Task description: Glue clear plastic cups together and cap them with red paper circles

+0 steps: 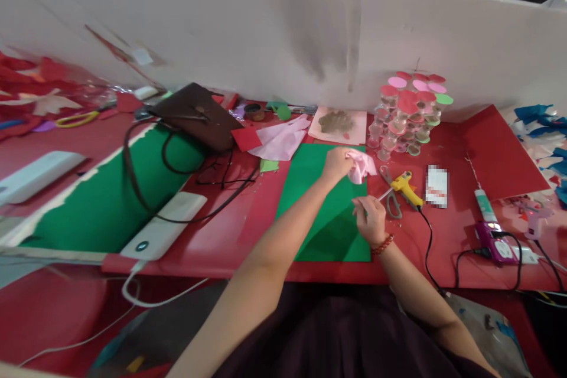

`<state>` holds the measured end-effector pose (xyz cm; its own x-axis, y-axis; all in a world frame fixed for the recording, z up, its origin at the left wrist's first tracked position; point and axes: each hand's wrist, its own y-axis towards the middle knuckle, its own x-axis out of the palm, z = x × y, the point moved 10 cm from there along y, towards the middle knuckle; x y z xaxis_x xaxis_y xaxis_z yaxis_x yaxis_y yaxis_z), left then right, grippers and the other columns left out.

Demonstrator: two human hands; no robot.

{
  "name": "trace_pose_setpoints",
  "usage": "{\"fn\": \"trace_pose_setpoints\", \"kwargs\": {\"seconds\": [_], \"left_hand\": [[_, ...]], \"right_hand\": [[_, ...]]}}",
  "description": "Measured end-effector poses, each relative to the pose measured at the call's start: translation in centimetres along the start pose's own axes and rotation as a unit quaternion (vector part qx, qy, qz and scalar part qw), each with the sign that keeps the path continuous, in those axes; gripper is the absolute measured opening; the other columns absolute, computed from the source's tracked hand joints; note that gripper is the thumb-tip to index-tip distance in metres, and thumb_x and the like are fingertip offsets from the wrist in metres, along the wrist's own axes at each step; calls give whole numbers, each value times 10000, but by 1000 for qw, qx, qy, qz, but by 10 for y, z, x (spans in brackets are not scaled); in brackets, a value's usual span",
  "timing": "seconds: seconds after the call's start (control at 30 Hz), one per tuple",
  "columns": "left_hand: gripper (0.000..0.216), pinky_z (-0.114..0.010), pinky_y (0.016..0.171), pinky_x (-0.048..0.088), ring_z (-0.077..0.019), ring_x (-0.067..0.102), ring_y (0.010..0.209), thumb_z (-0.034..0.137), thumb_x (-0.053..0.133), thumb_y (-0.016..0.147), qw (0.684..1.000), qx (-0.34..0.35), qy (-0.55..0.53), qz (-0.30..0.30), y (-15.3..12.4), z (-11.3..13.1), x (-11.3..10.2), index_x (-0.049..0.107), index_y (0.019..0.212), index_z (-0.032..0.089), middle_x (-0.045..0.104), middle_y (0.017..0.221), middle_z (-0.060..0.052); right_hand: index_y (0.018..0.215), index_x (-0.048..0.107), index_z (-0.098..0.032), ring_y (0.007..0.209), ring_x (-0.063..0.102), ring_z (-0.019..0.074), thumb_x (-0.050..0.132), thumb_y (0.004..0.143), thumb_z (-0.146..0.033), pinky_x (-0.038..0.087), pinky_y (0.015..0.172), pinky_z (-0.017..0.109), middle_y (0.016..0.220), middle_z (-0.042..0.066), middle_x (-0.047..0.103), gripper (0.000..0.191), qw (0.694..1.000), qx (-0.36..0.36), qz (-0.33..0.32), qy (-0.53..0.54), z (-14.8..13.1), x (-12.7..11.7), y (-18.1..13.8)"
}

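Note:
My left hand [337, 164] is closed on a gathered piece of pink fabric [362, 166] above a green sheet [321, 212]. Lower and to the right, my right hand [371, 217], with a red beaded bracelet at the wrist, has its fingers pinched together. Whatever lies in that pinch, if anything, is too small to make out. Just beyond it a yellow glue gun [408, 190] lies on the table, a pale stick [385, 194] reaching from it towards the hand. Grey-handled scissors [393, 205] lie partly beneath the gun.
Behind stands a cluster of small clear cups with coloured discs [403, 112]. A brown bag [197, 115], its strap and a white power bank [163, 227] are at left. A purple power strip [498, 242] with cords sits right. A white partition [221, 29] closes the back.

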<state>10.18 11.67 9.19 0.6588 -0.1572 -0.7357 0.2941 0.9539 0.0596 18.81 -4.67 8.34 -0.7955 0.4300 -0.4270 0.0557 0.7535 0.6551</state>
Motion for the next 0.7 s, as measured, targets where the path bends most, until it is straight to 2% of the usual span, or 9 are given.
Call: {"fn": "trace_pose_setpoints", "kwargs": {"seconds": [0.1, 0.17, 0.23, 0.3, 0.37, 0.43, 0.53, 0.63, 0.7], "left_hand": [[281, -343, 952, 560, -265, 748, 1060, 180, 685, 846, 998, 1, -61, 12, 15, 0, -5, 811, 1095, 148, 804, 1137, -145], [386, -399, 1083, 526, -310, 698, 1241, 312, 733, 871, 997, 16, -79, 0, 7, 5, 7, 775, 1218, 149, 752, 1301, -168], [484, -423, 1211, 436, -298, 564, 1445, 412, 573, 994, 992, 40, -117, 23, -13, 11, 20, 687, 1382, 146, 643, 1489, -172], [571, -438, 1285, 351, -235, 439, 1552, 430, 298, 1086, 984, 95, -150, 36, -38, 22, 36, 567, 1519, 172, 534, 1612, -133], [592, -473, 1339, 238, -220, 382, 1587, 452, 276, 1086, 976, 182, -116, -12, -63, 36, 59, 512, 1569, 204, 451, 1676, -105], [578, -533, 1364, 91, -231, 346, 1604, 495, 314, 1072, 977, 195, -91, -9, -75, 30, 65, 517, 1565, 270, 437, 1688, -69], [591, -504, 1367, 34, -202, 144, 1666, 568, 355, 1051, 967, 86, -217, 106, -79, -5, 35, 486, 1579, 340, 442, 1687, -43], [684, -516, 1354, 202, -208, 165, 1661, 645, 392, 1017, 938, 100, -317, 97, -97, 5, 22, 348, 1647, 382, 429, 1694, -4], [696, -488, 1347, 254, -211, 204, 1653, 676, 310, 1025, 930, 110, -338, 93, -115, 22, 17, 316, 1661, 393, 422, 1700, -7]], "right_hand": [[1168, 728, -223, 880, 712, 231, 499, 1040, -324, 590, 825, 396, 957, 110, 774, 281, 996, 71, 27, 38, 18, 3, -7], [1371, 650, -214, 1078, 702, 255, 561, 1017, -433, 593, 935, 437, 1290, 170, 722, 425, 983, 145, 46, 98, 34, 7, -12], [1519, 537, -240, 1214, 676, 262, 524, 1015, -578, 585, 1009, 461, 1485, 158, 627, 607, 948, 237, 43, 208, 52, 20, -19], [1569, 491, -274, 1315, 648, 261, 338, 1031, -702, 562, 1082, 488, 1506, 109, 632, 704, 892, 313, 19, 325, 64, 38, -25], [1578, 491, -303, 1417, 591, 254, 198, 1020, -760, 517, 1159, 511, 1504, 66, 647, 778, 861, 335, 4, 383, 65, 46, -28], [1636, 392, -340, 1559, 433, 250, 277, 1013, -760, 418, 1255, 525, 1655, 27, 494, 760, 889, 280, 6, 362, 56, 35, -23], [1694, 187, -397, 1668, 128, 286, 495, 999, -662, 197, 1346, 567, 1803, -30, 116, 805, 967, 71, -37, 242, 10, 17, -13], [1694, 151, -418, 1668, 110, 293, 387, 1042, -633, 113, 1347, 608, 1801, -46, 116, 726, 981, -64, -101, 153, -26, 22, -13], [1701, 146, -386, 1668, 118, 292, 331, 1050, -642, 112, 1348, 611, 1796, -22, 162, 724, 985, -43, -97, 136, -24, 24, -7]]}}
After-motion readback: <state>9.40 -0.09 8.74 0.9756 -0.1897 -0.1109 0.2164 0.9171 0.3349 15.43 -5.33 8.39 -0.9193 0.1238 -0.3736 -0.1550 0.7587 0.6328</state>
